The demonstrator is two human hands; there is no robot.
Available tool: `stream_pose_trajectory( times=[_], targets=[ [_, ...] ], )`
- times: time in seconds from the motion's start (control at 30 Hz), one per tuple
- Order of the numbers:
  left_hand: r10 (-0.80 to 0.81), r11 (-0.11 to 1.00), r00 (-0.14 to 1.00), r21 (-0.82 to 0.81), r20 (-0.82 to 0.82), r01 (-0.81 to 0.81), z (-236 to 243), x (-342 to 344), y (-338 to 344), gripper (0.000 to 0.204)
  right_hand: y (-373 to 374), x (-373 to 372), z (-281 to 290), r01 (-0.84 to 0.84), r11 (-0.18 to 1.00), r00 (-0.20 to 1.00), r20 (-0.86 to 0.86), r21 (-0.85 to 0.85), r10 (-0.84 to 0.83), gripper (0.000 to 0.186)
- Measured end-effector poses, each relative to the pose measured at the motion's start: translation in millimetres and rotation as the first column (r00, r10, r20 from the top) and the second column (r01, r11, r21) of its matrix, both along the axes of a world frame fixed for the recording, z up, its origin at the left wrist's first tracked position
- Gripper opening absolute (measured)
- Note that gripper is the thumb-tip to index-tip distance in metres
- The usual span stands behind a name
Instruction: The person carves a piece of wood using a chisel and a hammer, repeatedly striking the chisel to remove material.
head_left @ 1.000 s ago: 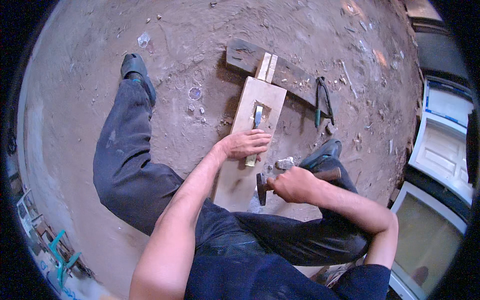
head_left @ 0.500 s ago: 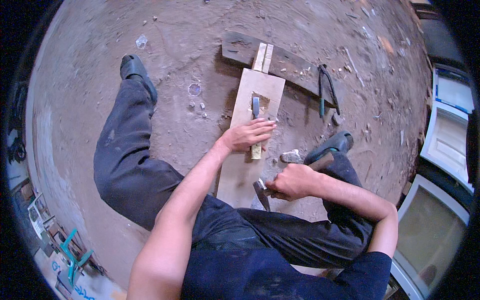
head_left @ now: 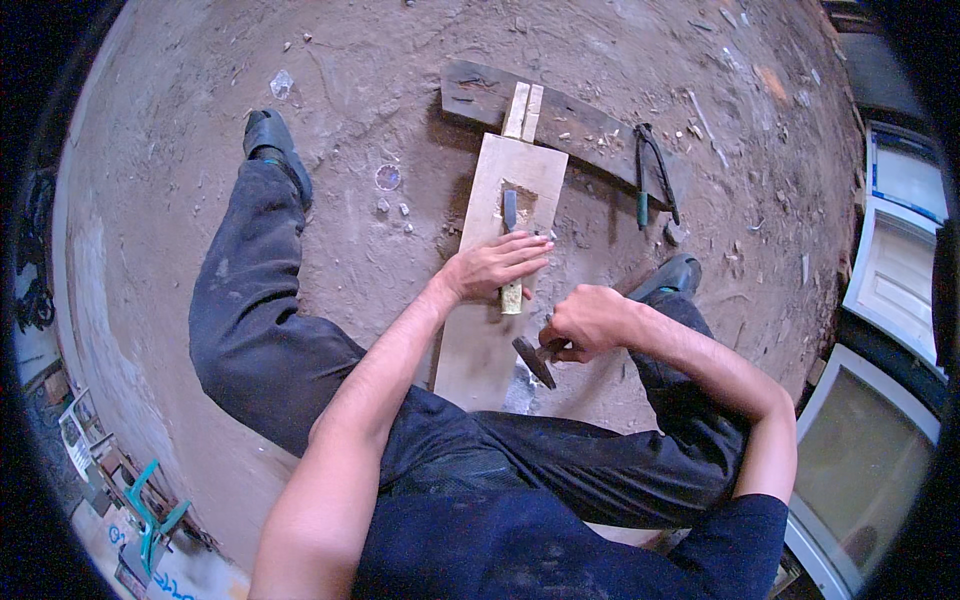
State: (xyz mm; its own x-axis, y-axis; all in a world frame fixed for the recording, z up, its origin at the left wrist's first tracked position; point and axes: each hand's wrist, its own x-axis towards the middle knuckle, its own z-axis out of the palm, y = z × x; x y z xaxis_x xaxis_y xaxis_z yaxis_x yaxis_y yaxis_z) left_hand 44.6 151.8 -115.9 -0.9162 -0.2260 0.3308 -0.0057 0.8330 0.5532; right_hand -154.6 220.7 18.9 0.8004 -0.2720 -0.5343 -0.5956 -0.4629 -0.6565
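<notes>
My left hand (head_left: 500,262) lies across a chisel (head_left: 511,207), fingers over it and thumb below, holding it. Its blade points away from me, inside a rough recess (head_left: 525,200) in a pale wooden board (head_left: 470,345); the yellowish handle end shows below my hand. My right hand (head_left: 585,318) is closed round a hammer's handle close to the metal head (head_left: 533,362), right of the board and below the chisel. The board's far end, with two narrow light wooden strips (head_left: 523,110), rests on a dark weathered plank (head_left: 590,140).
Black pincers with green grips (head_left: 643,205) lie on the plank's right end. Stone bits and wood scraps dot the dirt floor (head_left: 380,120). My legs are spread either side of the board. White framed panels (head_left: 900,270) lean at the right; a teal frame (head_left: 150,500) and clutter sit at lower left.
My right hand and hammer have risen in the view, toward the chisel's handle end, with the head tilting. My left hand stays on the chisel, shifting slightly upward.
</notes>
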Motion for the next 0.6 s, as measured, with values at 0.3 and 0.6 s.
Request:
stream_pose_trajectory(
  times=[0.3,0.6],
  targets=[
    [0.021,1.000,1.000,0.006,-0.003,-0.021,2.4,0.7,0.4,0.062,38.7,26.5,-9.0,0.019,0.998,0.997,0.074,-0.053,-0.015,0.024],
    [0.037,0.999,0.999,-0.003,-0.017,-0.037,-1.4,0.9,1.3,0.060,39.4,23.4,-6.6,-0.025,0.989,1.000,0.003,-0.144,0.026,0.012]
  ],
)
